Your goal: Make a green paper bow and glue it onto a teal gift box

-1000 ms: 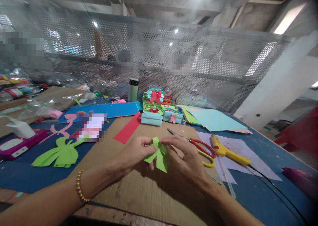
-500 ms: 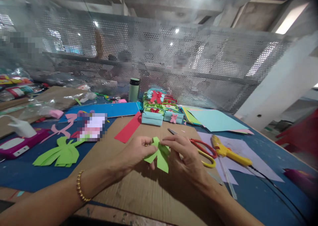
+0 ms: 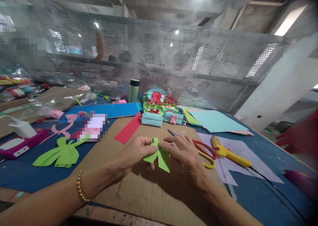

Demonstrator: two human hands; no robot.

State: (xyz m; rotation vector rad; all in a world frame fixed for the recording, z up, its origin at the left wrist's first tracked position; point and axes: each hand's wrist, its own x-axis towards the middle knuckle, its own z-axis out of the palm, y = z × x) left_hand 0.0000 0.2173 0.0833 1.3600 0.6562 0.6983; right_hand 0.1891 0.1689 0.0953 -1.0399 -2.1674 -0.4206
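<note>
Pinching green paper between both hands: left hand clamps its left lobe, right hand clamps the middle, just above cardboard. Looks like shaping; next crease needs a firm fingertip grip. Scissors lie just right of the right hand.

Blue table under cardboard, scissors

craft workshop | coloured paper sheets | scissors | mesh partition

The left hand is pinching the green paper shape from its left, the right hand from its right, both forearms angling in from below it.
</note>
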